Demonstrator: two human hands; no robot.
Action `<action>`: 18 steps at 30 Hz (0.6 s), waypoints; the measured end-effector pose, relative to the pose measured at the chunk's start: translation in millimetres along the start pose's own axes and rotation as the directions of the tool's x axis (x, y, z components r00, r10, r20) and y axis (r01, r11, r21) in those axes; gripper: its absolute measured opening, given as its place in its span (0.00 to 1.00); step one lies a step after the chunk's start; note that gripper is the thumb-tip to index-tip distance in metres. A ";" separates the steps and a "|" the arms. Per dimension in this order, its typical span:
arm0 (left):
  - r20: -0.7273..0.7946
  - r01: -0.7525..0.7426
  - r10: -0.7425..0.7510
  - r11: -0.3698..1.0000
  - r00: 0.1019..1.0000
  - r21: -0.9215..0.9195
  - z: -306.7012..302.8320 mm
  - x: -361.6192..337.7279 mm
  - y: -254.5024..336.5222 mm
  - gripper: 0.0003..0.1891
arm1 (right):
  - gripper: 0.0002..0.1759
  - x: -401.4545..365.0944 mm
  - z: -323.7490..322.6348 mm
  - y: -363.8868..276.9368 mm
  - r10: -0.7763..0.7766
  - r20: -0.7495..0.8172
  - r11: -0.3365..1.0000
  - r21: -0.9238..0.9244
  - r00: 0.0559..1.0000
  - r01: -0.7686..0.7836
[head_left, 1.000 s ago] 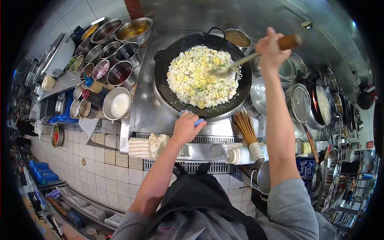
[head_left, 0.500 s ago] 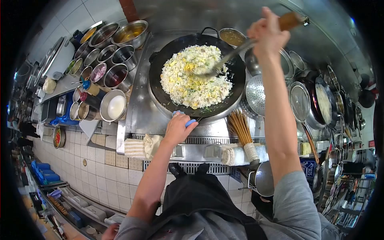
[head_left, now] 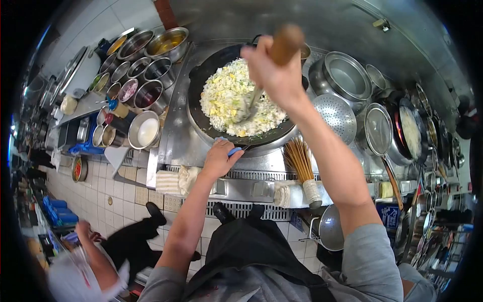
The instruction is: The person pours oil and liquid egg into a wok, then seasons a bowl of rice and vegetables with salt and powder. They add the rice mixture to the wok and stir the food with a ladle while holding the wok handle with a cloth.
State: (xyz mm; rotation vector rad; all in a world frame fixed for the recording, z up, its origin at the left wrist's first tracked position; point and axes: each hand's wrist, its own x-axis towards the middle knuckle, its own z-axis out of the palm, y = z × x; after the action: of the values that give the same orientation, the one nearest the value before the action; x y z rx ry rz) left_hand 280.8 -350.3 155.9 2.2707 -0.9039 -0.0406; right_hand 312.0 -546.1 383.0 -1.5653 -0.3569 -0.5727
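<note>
1. Co-worker [head_left: 70,282] in a white top is way more in view at lower left than half a second ago. They're well apart from the wok, so I doubt it matters for the stirring.
2. Left hand [head_left: 219,158]: fingers closed on a blue cloth [head_left: 234,151], held against the wok's near edge, about where the handle sticks out. Looks like it's steadying things.
3. Right hand [head_left: 276,75]: fist wrapped around a wooden-handled wok utensil [head_left: 287,44] (head's too blurry to call ladle or spatula). It's swung left since the last frame, and the head now sits lower, in the near part of the rice. I'd read that as the near side getting worked over.
4. Egg-flecked rice [head_left: 221,95] with green bits, heaped in the black wok [head_left: 201,73] on the steel range. Mostly still in one mound.
5. Containers left of the range, closest first: metal bowl [head_left: 132,135] of white stuff (can't tell what), metal pot [head_left: 161,104] of dark red liquid, little bowl of chopped purple-pink pieces [head_left: 129,89], probably onion. Farthest back, a steel basin [head_left: 177,52] of amber liquid.
</note>
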 end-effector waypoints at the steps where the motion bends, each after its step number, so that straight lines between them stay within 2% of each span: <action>1: -0.001 0.018 -0.018 1.000 1.000 0.002 -1.3 -1.7 4.6 0.17 | 0.18 16.6 3.1 -7.1 0.001 -0.089 1.000 -0.014 0.996 -0.002; 2: 0.003 0.028 -0.028 1.000 1.000 0.008 -2.5 -2.6 6.6 0.17 | 0.21 34.2 6.3 -18.7 -0.002 -0.185 1.000 -0.028 0.983 -0.003; 3: -0.003 0.034 -0.034 0.999 0.999 0.014 -1.6 -2.2 5.5 0.17 | 0.20 43.6 4.8 -24.9 -0.101 -0.173 0.990 0.084 0.980 0.117; 6: -0.034 0.024 -0.023 1.000 0.999 0.008 0.8 -3.0 2.4 0.16 | 0.17 22.2 9.0 -10.4 -0.221 -0.259 0.969 0.054 0.940 0.243; 7: -0.036 0.019 -0.019 1.000 0.999 0.008 0.7 -2.9 2.6 0.16 | 0.15 9.7 11.0 23.3 -0.212 -0.173 0.961 0.139 0.962 0.237; 8: -0.035 0.013 -0.013 1.000 0.999 0.006 0.9 -3.2 3.8 0.16 | 0.16 0.4 17.1 22.0 -0.126 -0.087 0.988 0.078 0.988 0.133; 10: -0.032 0.023 -0.023 1.000 0.999 0.002 -1.6 -1.9 4.8 0.16 | 0.15 29.9 23.0 5.5 -0.107 -0.036 0.977 -0.188 0.994 0.099; 11: -0.013 0.023 -0.023 1.000 1.000 0.002 -4.3 -3.6 5.2 0.16 | 0.15 45.1 24.9 -3.0 0.107 -0.189 0.985 -0.113 0.976 -0.129; 12: -0.017 0.014 -0.014 1.000 1.000 0.001 -6.9 -2.2 5.5 0.16 | 0.15 60.9 15.6 0.0 0.044 -0.287 0.992 -0.100 0.957 -0.075; 13: -0.015 0.017 -0.017 1.000 1.000 -0.008 -7.3 -1.1 5.5 0.16 | 0.13 71.9 -1.8 4.7 -0.189 -0.298 0.972 -0.195 0.936 0.134; 14: -0.012 0.028 -0.028 0.999 1.000 -0.019 -6.0 -3.2 4.7 0.16 | 0.13 69.4 -10.3 0.6 -0.240 -0.436 0.967 -0.184 0.867 0.176; 15: -0.018 0.032 -0.033 0.999 0.999 -0.027 -3.6 -6.0 2.9 0.16 | 0.14 55.1 -13.7 -8.7 -0.225 -0.479 0.966 0.003 0.848 0.258; 16: -0.035 0.014 -0.016 0.999 0.999 -0.050 -2.2 -6.2 0.5 0.16 | 0.16 43.1 -20.4 10.8 -0.219 -0.472 0.939 0.136 0.854 0.316; 17: -0.051 -0.006 0.002 0.997 0.999 -0.071 -2.9 -5.3 -1.5 0.17 | 0.15 31.4 -21.2 37.1 -0.212 -0.416 0.959 0.086 0.884 0.270; 18: -0.056 -0.009 0.004 0.997 0.998 -0.074 -5.7 -3.7 -3.0 0.17 | 0.15 26.3 -9.7 36.5 -0.201 -0.361 0.974 0.029 0.911 0.226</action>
State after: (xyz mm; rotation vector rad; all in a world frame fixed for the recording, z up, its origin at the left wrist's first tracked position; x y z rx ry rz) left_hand 281.3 -343.2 157.6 2.1895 -0.8664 -0.0070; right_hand 352.4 -561.7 367.4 -1.3283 -0.2690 -0.9892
